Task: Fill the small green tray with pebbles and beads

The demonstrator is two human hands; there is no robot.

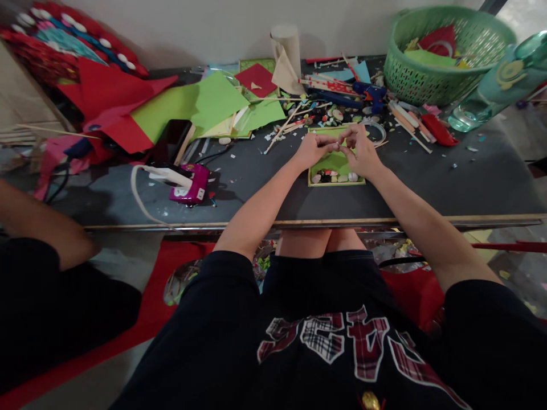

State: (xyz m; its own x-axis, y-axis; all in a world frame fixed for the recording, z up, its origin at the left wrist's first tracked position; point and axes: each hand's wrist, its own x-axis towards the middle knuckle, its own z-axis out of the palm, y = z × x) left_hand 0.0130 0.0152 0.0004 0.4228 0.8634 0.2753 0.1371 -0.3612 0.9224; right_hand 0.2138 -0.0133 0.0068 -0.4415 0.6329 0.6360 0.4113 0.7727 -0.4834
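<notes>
Purple plastic marks a power adapter (194, 185) at left on the grey table (243, 165), with green paper (217, 99) farther back. Next, the left hand (315, 150) bends its fingers into a pinch over a green panel (330, 163) with pebbles (331, 176) along its near edge. The right hand (361, 151) meets it, fingertips together; what either grasps, I cannot tell. Far right stands a green basket (427, 77), then a bottle (491, 88).

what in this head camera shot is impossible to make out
Head view:
Whatever is between the left hand and right hand: too small, partly covered by them.
Green tray: partly hidden behind the hands.
Bottle: top cut off by the right edge.
Green basket: wall hides its bottom.
Co-worker's arm: cut off by the left edge.
</notes>
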